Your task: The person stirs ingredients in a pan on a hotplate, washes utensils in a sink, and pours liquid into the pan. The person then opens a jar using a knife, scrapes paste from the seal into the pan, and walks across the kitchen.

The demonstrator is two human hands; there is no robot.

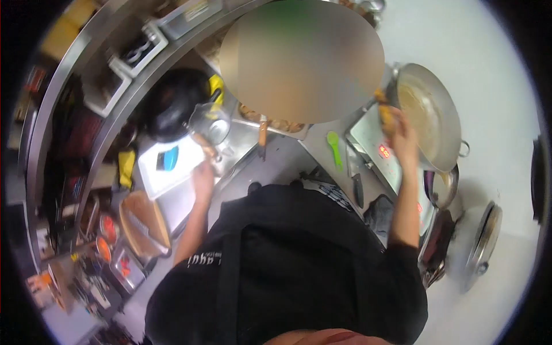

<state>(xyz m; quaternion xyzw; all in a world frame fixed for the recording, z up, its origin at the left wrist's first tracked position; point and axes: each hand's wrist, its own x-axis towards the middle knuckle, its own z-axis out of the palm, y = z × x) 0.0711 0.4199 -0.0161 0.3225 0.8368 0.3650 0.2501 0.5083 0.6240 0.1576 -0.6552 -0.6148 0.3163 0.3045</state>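
Observation:
My left hand (pixel 202 175) is closed around the handle side of a clear jug (pixel 211 123), over the steel counter on the left. The fingers are partly blurred. A white tray (pixel 172 187) with a blue item (pixel 171 158) on it lies just beside that hand. My right hand (pixel 404 141) is closed on a yellow-orange thing (pixel 386 115), whose kind I cannot make out. It is at the near rim of a wide metal pan (pixel 440 135) holding pale liquid, above a cooktop with red lit digits (pixel 384 151).
A black wok (pixel 172 109) stands at the left back. A green spoon (pixel 334 149) and a knife (pixel 357 190) lie left of the cooktop. A smaller pan (pixel 445 190) and a lidded pot (pixel 474 247) stand at right. A wooden-handled tool (pixel 262 138) overhangs a food tray (pixel 282 125).

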